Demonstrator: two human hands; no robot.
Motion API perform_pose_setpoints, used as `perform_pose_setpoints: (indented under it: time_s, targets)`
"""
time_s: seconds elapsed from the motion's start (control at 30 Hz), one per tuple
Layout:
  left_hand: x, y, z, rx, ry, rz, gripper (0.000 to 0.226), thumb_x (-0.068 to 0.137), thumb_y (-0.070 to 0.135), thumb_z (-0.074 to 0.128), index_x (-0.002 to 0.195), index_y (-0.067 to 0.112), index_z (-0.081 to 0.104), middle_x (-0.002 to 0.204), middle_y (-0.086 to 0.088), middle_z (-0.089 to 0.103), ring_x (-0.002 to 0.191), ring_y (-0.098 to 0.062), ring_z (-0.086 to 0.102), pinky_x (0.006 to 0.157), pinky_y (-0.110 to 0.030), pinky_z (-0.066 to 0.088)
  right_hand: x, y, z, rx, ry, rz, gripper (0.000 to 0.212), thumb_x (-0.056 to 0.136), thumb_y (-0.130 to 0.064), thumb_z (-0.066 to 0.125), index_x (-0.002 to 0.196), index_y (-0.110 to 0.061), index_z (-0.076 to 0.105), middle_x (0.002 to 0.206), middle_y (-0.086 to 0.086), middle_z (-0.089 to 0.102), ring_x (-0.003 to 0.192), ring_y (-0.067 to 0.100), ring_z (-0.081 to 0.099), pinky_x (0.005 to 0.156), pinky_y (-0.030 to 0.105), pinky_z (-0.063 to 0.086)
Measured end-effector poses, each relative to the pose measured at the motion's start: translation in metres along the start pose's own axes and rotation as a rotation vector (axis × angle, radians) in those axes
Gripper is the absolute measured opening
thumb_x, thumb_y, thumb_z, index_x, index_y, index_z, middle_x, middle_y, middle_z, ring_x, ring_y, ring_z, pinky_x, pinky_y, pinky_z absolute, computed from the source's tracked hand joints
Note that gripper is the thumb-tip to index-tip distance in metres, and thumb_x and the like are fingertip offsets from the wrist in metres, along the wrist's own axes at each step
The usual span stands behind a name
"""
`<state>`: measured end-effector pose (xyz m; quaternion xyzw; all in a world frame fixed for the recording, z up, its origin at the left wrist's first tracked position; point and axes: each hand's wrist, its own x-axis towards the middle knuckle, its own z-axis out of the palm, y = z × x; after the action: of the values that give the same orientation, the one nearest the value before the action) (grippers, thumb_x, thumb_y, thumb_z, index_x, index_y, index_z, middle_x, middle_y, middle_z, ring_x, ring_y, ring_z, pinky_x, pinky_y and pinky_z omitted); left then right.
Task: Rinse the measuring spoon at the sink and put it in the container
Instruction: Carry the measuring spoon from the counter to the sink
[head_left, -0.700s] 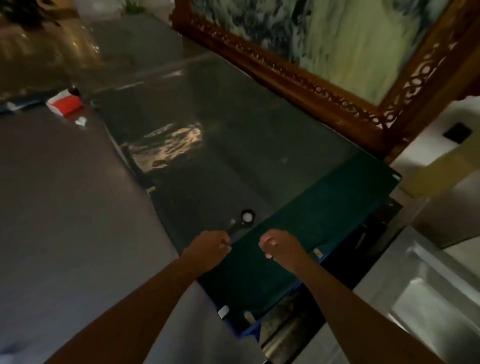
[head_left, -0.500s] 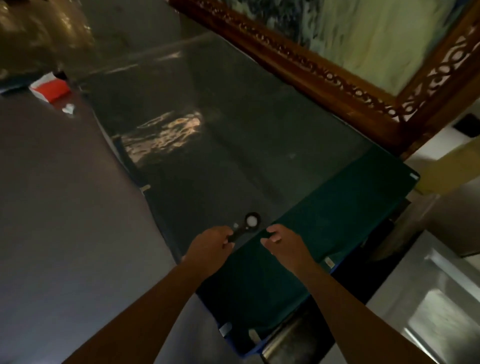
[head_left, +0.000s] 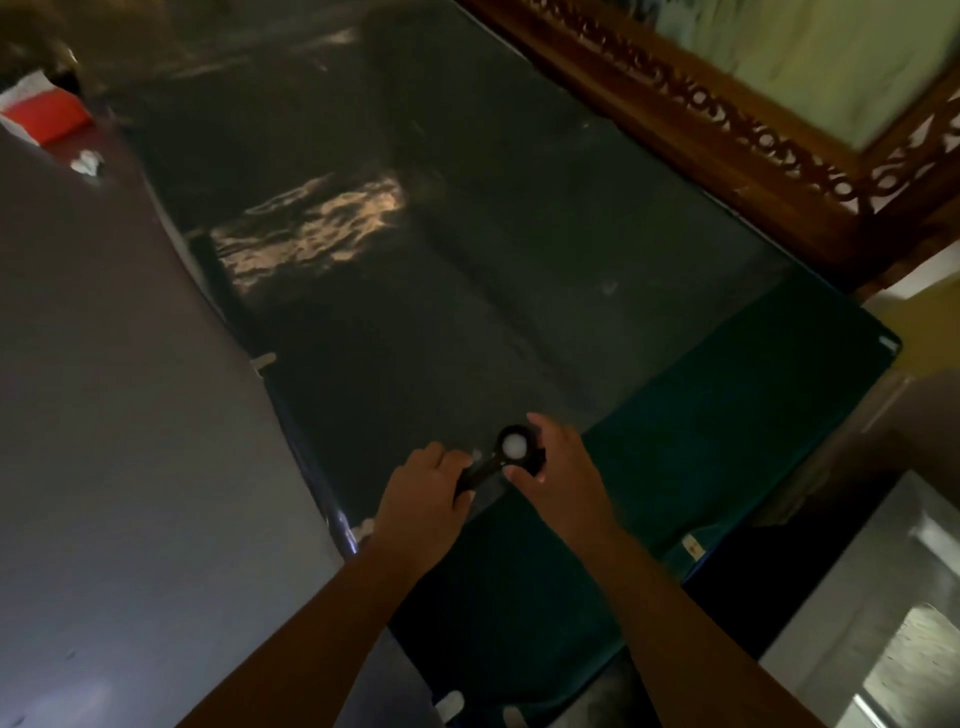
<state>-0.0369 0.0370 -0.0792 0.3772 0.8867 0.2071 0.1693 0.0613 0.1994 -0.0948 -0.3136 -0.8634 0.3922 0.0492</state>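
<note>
A black measuring spoon (head_left: 506, 454) with something white in its round bowl is held low over a dark glossy table top (head_left: 467, 260). My left hand (head_left: 426, 488) grips its handle. My right hand (head_left: 556, 467) curls around the bowel end, thumb under it and fingers beside it, touching the bowl. A steel sink (head_left: 893, 623) shows at the lower right corner. No container can be made out in the dim light.
A dark green cloth (head_left: 701, 441) covers the near end of the table. A carved wooden frame (head_left: 727, 114) stands along the far right side. A red and white box (head_left: 44, 111) lies at the far left. Grey floor (head_left: 130, 415) lies to the left.
My right hand has moved in from beside the spoon and closed around its bowl. My left hand keeps its grip on the handle. The camera has shifted slightly.
</note>
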Motion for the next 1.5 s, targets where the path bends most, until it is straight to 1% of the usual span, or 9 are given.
perform_pose_setpoints:
  time_s: [0.3, 0.43, 0.67, 0.83, 0.93, 1.07, 1.13, 1.27, 1.5]
  targets:
    - [-0.001, 0.005, 0.004, -0.001, 0.085, 0.011, 0.012, 0.09, 0.027, 0.057, 0.101, 0.023, 0.058, 0.101, 0.002, 0.059, 0.09, -0.012, 0.052, 0.081, -0.029, 0.046, 0.002, -0.003, 0.005, -0.073, 0.034, -0.007, 0.052, 0.081, -0.032, 0.075, 0.126, -0.031, 0.047, 0.123, 0.004, 0.049, 0.1, 0.023, 0.059, 0.079, 0.037, 0.053]
    - [-0.004, 0.008, -0.004, -0.041, 0.083, 0.002, 0.006, 0.092, 0.024, 0.054, 0.098, 0.022, 0.056, 0.095, 0.002, 0.061, 0.088, -0.014, 0.056, 0.081, -0.032, 0.049, -0.001, -0.006, 0.001, -0.003, 0.04, -0.006, 0.05, 0.079, -0.027, 0.078, 0.122, -0.023, 0.052, 0.119, 0.008, 0.056, 0.104, 0.024, 0.056, 0.082, 0.033, 0.048]
    - [-0.016, 0.021, -0.035, -0.165, 0.128, -0.005, 0.003, 0.09, 0.018, 0.059, 0.093, 0.016, 0.059, 0.093, -0.005, 0.059, 0.081, -0.022, 0.057, 0.069, -0.034, 0.047, -0.026, -0.037, -0.026, 0.11, 0.08, -0.018, 0.051, 0.082, -0.031, 0.076, 0.125, -0.017, 0.053, 0.126, 0.009, 0.055, 0.113, 0.025, 0.054, 0.094, 0.044, 0.049]
    - [-0.03, 0.041, -0.073, -0.159, 0.167, 0.1, 0.014, 0.09, 0.027, 0.063, 0.083, 0.015, 0.061, 0.078, 0.0, 0.053, 0.069, -0.018, 0.051, 0.06, -0.033, 0.042, -0.059, -0.069, -0.066, 0.129, 0.116, -0.041, 0.044, 0.08, -0.03, 0.077, 0.118, -0.019, 0.056, 0.119, 0.006, 0.058, 0.104, 0.022, 0.056, 0.087, 0.037, 0.051]
    - [-0.041, 0.059, -0.091, -0.129, 0.186, 0.182, 0.018, 0.089, 0.029, 0.061, 0.077, 0.016, 0.058, 0.071, 0.005, 0.047, 0.059, -0.007, 0.041, 0.054, -0.029, 0.033, -0.086, -0.084, -0.093, 0.194, 0.154, -0.072, 0.036, 0.079, -0.027, 0.079, 0.105, -0.033, 0.055, 0.108, -0.003, 0.06, 0.097, 0.014, 0.058, 0.077, 0.017, 0.048]
    - [-0.067, 0.087, -0.117, -0.121, 0.167, 0.299, 0.015, 0.087, 0.03, 0.062, 0.078, 0.019, 0.063, 0.074, 0.002, 0.057, 0.065, -0.013, 0.052, 0.059, -0.032, 0.044, -0.137, -0.087, -0.129, 0.238, 0.143, -0.085, 0.046, 0.079, -0.024, 0.079, 0.113, -0.041, 0.054, 0.107, -0.015, 0.061, 0.095, -0.006, 0.058, 0.073, 0.0, 0.043]
    - [-0.086, 0.107, -0.126, -0.12, 0.164, 0.365, 0.013, 0.085, 0.03, 0.064, 0.078, 0.019, 0.066, 0.075, 0.002, 0.062, 0.066, -0.012, 0.055, 0.06, -0.028, 0.046, -0.167, -0.083, -0.149, 0.234, 0.152, -0.065, 0.051, 0.077, -0.028, 0.08, 0.123, -0.031, 0.056, 0.101, -0.02, 0.062, 0.089, -0.012, 0.059, 0.068, 0.0, 0.043]
    - [-0.129, 0.15, -0.13, -0.177, 0.115, 0.49, 0.012, 0.081, 0.025, 0.073, 0.074, 0.018, 0.067, 0.071, 0.005, 0.063, 0.066, -0.007, 0.057, 0.063, -0.017, 0.043, -0.231, -0.07, -0.183, 0.203, 0.162, -0.075, 0.058, 0.075, -0.034, 0.08, 0.127, -0.036, 0.054, 0.091, -0.019, 0.06, 0.076, -0.004, 0.06, 0.064, 0.007, 0.046]
    - [-0.206, 0.231, -0.106, -0.129, 0.008, 0.638, 0.011, 0.079, 0.021, 0.075, 0.073, 0.017, 0.067, 0.071, 0.004, 0.062, 0.065, -0.008, 0.059, 0.063, -0.039, 0.051, -0.356, -0.034, -0.222, 0.095, 0.256, -0.087, 0.062, 0.071, -0.026, 0.084, 0.127, -0.03, 0.057, 0.1, -0.006, 0.059, 0.069, -0.005, 0.057, 0.066, 0.006, 0.044]
